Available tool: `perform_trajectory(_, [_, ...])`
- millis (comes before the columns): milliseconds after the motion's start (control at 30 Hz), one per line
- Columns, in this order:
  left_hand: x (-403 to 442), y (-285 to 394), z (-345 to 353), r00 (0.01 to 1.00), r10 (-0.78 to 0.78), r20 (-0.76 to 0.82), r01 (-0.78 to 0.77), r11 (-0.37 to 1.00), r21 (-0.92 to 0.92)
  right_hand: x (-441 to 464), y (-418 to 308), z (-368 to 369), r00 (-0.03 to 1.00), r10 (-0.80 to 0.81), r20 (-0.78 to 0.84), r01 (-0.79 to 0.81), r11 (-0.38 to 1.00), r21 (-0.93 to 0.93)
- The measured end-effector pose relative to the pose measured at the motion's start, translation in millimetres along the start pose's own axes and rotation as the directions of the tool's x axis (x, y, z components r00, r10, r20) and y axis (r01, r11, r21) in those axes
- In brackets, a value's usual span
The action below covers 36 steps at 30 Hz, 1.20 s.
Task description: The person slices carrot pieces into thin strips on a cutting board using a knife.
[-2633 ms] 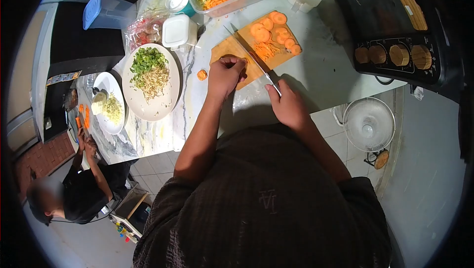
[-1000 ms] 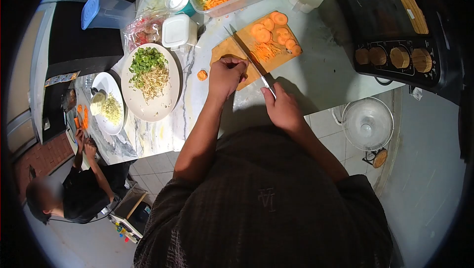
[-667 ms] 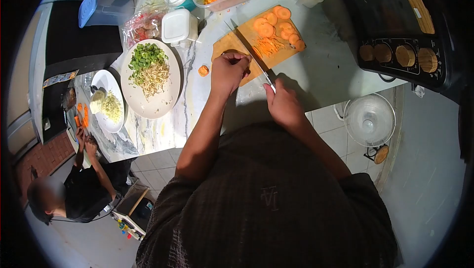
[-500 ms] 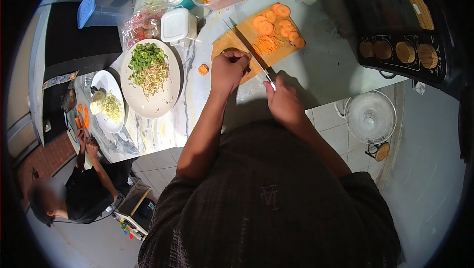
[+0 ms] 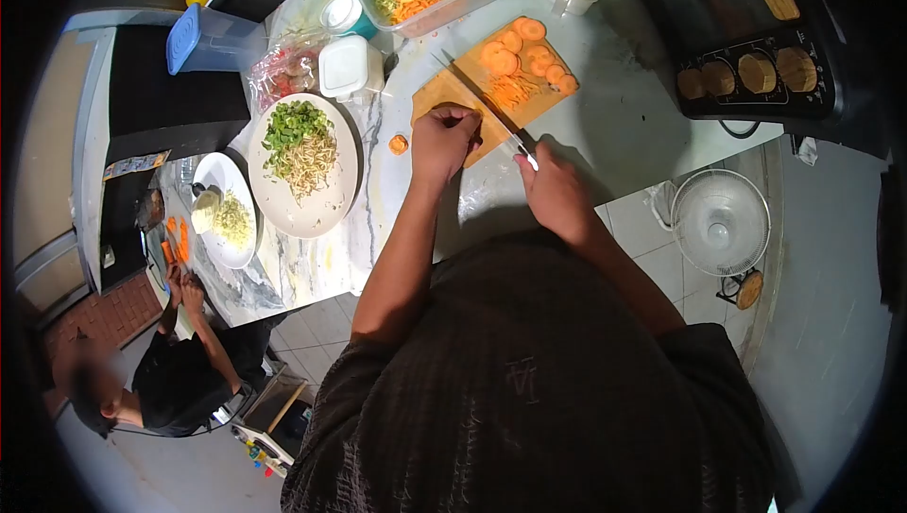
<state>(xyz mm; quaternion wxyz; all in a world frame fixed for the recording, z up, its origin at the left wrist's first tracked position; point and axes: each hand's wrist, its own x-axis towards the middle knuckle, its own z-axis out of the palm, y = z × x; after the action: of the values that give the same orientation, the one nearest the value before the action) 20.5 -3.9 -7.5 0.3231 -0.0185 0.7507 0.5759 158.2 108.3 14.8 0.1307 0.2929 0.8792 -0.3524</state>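
Note:
My right hand [image 5: 557, 190] is closed around the white handle of a knife [image 5: 484, 100]. The blade slants up and to the left over a wooden cutting board [image 5: 428, 95]. Just left of the blade, my left hand [image 5: 444, 143] rests at the board's near edge with its fingers curled together; whatever they hold is hidden. Beyond the knife lie thin carrot strips [image 5: 510, 91], with round carrot slices [image 5: 499, 59] behind and beside them. A small carrot end piece [image 5: 398, 145] sits on the counter, left of my left hand.
A plate [image 5: 283, 220] of sprouts and greens stands left, beside a smaller plate [image 5: 234, 253] with shredded vegetable. Behind are a tub of cut vegetables [image 5: 444, 17] and white-lidded containers [image 5: 346, 67]. A black oven [image 5: 756, 78] stands right. Another person [image 5: 189, 371] works at far left.
The whole view has shifted slightly, so the counter appears a little lower. Both hands and the knife keep nearly the same place over the board.

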Motion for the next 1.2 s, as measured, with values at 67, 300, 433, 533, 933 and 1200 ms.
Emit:
perform_trajectory(67, [-0.5, -2.8, -0.5, 1.0, 0.011, -0.019, -0.011, 1.0, -0.003, -0.2, 7.1, 0.7, 0.995, -0.072, -0.072, 0.073, 0.997, 0.006])
perform_trajectory(300, [1.7, 0.1, 5.8, 0.994, 0.105, 0.01, -0.104, 0.968, 0.228, 2.9, 9.2, -27.0, 0.994, -0.074, -0.085, 0.075, 0.997, 0.003])
perform_trajectory(433, [-13.3, 8.4, -3.3, 0.996, 0.085, 0.037, -0.087, 0.994, 0.073, 0.4, 20.7, -32.8, 0.984, -0.07, -0.164, 0.073, 0.997, 0.012])
perform_trajectory(533, [-6.4, 16.2, -15.9, 0.971, 0.22, -0.095, -0.188, 0.945, 0.269, 9.3, 22.3, -38.1, 0.968, -0.125, -0.218, 0.119, 0.992, -0.043])
perform_trajectory(933, [0.0, 36.6, -0.6, 0.757, 0.633, 0.165, -0.488, 0.378, 0.787, -2.4, 20.1, -39.5, 0.915, -0.281, -0.29, 0.239, 0.956, -0.171])
perform_trajectory(1200, [-5.8, 43.6, -1.6, 0.751, 0.636, 0.18, -0.55, 0.451, 0.703, -1.1, 24.5, -40.9, 0.916, -0.288, -0.28, 0.249, 0.954, -0.168])
